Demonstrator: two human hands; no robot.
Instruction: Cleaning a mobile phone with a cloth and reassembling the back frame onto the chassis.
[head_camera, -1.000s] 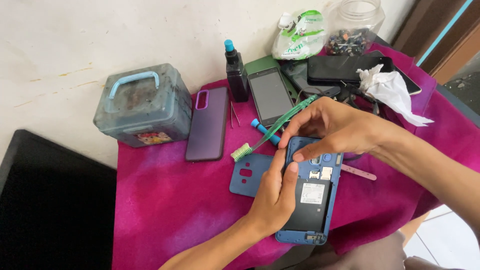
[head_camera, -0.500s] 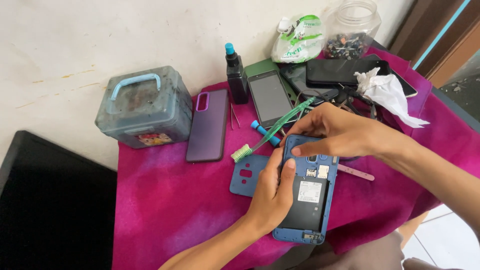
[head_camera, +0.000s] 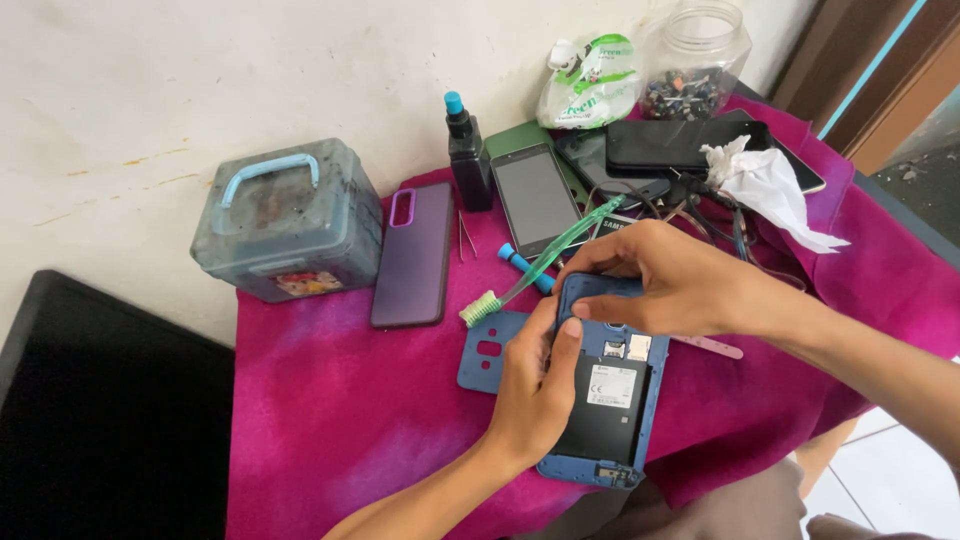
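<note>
Blue phone (head_camera: 610, 410) lies face down at the near edge of the tabletop (head_camera: 330, 420), on the magenta cloth. Back cover (head_camera: 487, 350) is already off and sits just left of it, partly under the left hand (head_camera: 535, 395). Battery (head_camera: 603, 408) is still seated and the card slots near the top are exposed.

Left hand grips the phone's left edge, thumb pressed on the back near the top, other fingers curled under the body. Right hand (head_camera: 665, 280) comes over from the right, fingers bent and pressed down on the phone's top edge; looks like prying or pressing there, can't tell which.

Judgement: teardown is early. Cover is removed, everything inside is still in place.

Around it: green toothbrush (head_camera: 545, 262) runs diagonally just far of the phone, purple case (head_camera: 412, 255) to the left, grey box (head_camera: 280, 220) far left, dark bottle (head_camera: 466, 155), another phone (head_camera: 535, 198) face up, jar (head_camera: 692, 55) of small parts far right, crumpled tissue (head_camera: 760, 190).

Hidden: the phone's top end is under the right fingers, so any tool there isn't visible. The far-right pile of dark devices and cables is too tangled to sort out. The near edge of the tabletop is cut off.
</note>
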